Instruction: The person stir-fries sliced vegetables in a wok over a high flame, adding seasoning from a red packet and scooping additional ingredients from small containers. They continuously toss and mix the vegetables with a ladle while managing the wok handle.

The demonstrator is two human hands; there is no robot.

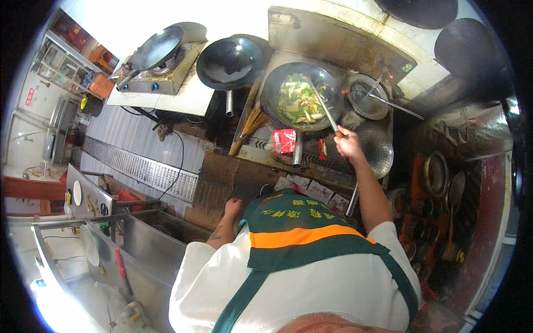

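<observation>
My right hand [348, 144] grips the wooden-ended handle of a long metal cooking utensil [324, 104]. The utensil's far end reaches into a black wok [271, 98] on the range, among sliced green and pale vegetables [300, 102]; its head is hidden there. The wok's metal handle [297, 152] points towards me. Beside that handle lies a red packet [284, 141], and a smaller red packet [322, 148] is nearer my right hand. My left hand [234, 207] hangs low by my side, apart from the range, fingers curled with nothing visible in them.
A bamboo wok brush [251, 126] leans left of the wok. To the right are a round pot [359, 93] with a ladle [397, 106] across it and a perforated strainer [377, 147]. Another wok [229, 62] and a gas burner [164, 79] with a pan [156, 50] stand left.
</observation>
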